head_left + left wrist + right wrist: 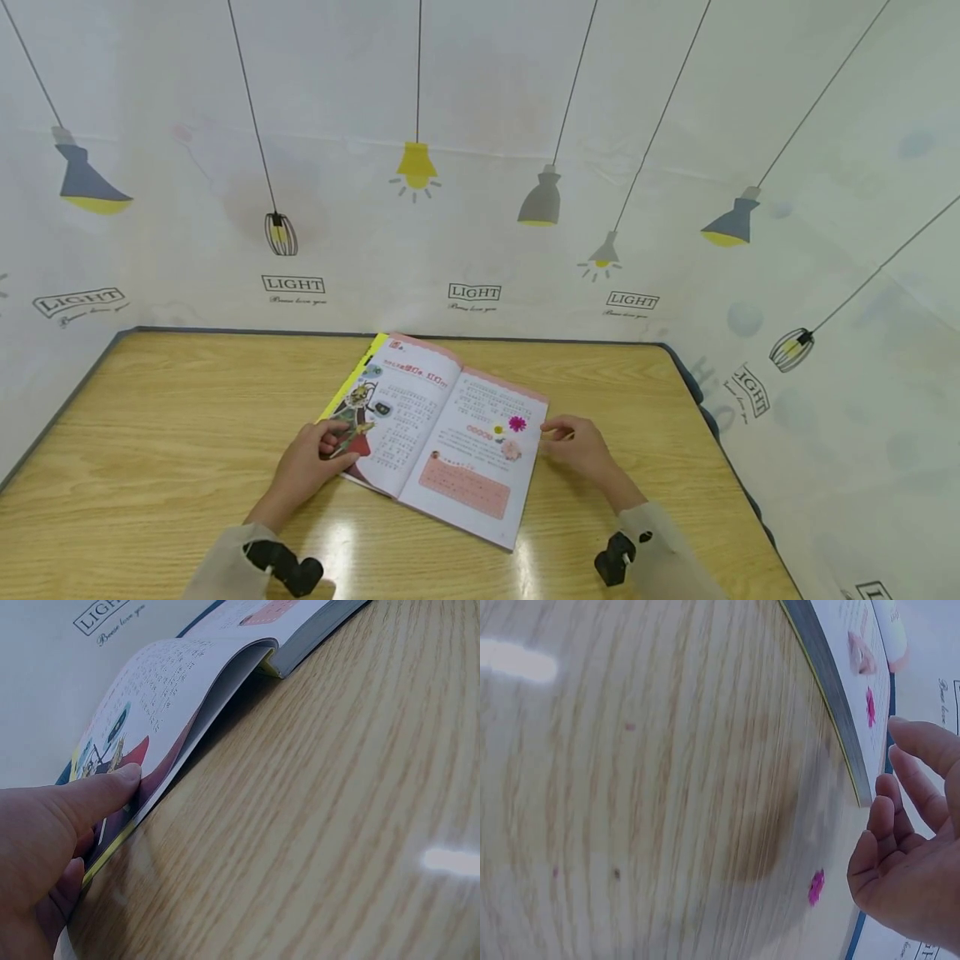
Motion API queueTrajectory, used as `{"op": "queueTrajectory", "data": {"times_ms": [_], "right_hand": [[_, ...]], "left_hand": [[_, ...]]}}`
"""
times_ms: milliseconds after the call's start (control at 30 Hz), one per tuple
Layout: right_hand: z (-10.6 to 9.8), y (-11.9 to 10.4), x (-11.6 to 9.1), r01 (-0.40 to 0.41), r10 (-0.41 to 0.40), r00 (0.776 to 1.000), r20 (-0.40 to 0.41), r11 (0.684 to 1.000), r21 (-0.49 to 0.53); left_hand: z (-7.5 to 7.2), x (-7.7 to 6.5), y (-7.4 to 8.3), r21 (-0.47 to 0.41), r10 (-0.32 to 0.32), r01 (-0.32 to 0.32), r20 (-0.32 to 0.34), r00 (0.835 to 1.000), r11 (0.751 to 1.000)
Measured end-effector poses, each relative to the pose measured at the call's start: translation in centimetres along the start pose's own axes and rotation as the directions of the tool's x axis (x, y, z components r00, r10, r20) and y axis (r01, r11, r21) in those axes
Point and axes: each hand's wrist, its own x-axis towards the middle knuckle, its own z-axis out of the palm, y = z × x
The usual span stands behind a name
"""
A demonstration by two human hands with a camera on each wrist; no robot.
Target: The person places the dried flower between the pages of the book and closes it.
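An open book (465, 442) lies slanted on the wooden table, its printed pages showing and a yellow strip along its left edge. At that left edge my left hand (311, 458) pinches the book, with the thumb (112, 787) on the illustrated page and other fingers beneath. The left half bows up from the table in the left wrist view. By the right edge is my right hand (577, 450), its fingers loosely bent. The right wrist view shows its fingertips (900, 722) beside the right-hand page (855, 645), with nothing gripped. A magenta flower (517, 423) shows on that page.
The wooden table (187, 400) has a dark edge (247, 332) at the back. Behind it stands a pale wall covering (345, 208) printed with hanging lamps. In the right wrist view a magenta patch (817, 886) shows on the tabletop near my fingers.
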Motion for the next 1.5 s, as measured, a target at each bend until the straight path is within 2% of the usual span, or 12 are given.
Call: {"op": "queueTrajectory", "data": {"times_ms": [333,800,1100,1500], "right_hand": [[-2.4,1.7,-0.4,0.008,-0.009,0.999,-0.039,1.000,-0.001],[-4.3,3.8,-1.1,-0.056,0.055,0.993,-0.102,0.998,-0.006],[-4.4,5.5,-1.5,-0.077,0.074,0.988,-0.138,0.997,-0.021],[-3.3,6.6,-1.8,-0.106,0.102,0.963,-0.248,0.994,-0.004]], "left_hand": [[0.0,0.1,-0.1,-0.005,-0.015,0.015,0.004,1.000,1.000],[0.1,0.1,-0.2,0.007,-0.002,0.002,0.001,1.000,1.000],[0.0,0.1,-0.1,-0.009,-0.007,0.007,0.005,1.000,1.000],[0.0,0.1,-0.2,0.002,0.009,-0.009,0.003,1.000,1.000]]}}
